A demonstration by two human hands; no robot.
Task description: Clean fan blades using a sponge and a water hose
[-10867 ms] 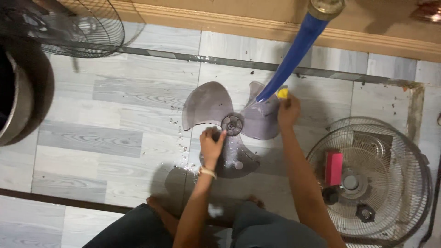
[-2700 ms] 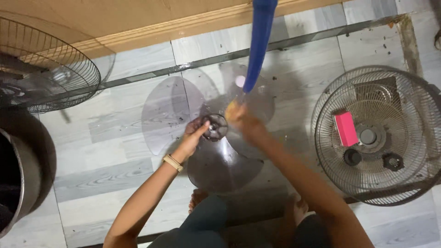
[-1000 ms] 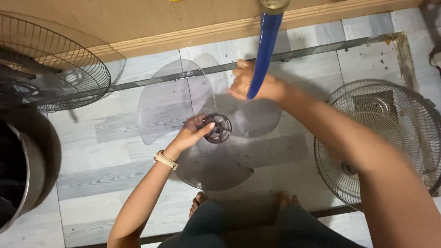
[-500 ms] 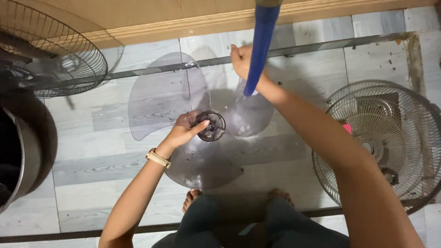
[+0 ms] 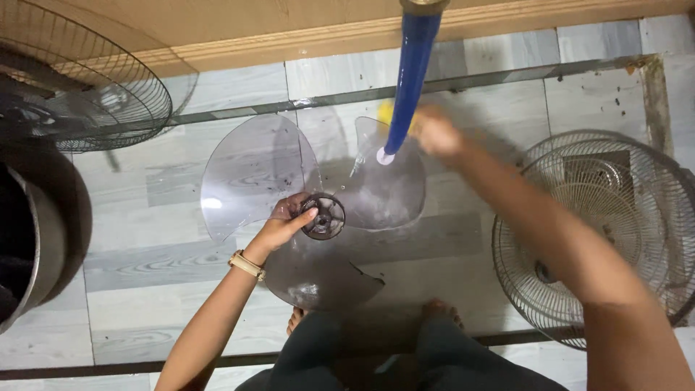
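Fan blade held under a blue hose over a tiled floor.

The clear three-winged blade point(image 5: 304, 210) sits above the grey floor point(image 5: 145, 232), the left hand point(image 5: 286, 224) closed on its dark hub point(image 5: 323, 216). The hose point(image 5: 407, 80) hangs from the top edge and ends over the upper right wing. Just right of it, the blurred right hand point(image 5: 434, 134) grips something yellow point(image 5: 386, 112) at that wing's edge. A round wire grille point(image 5: 615, 239) lies to the right, another grille point(image 5: 79, 80) at upper left above a dark metal pot point(image 5: 36, 246).
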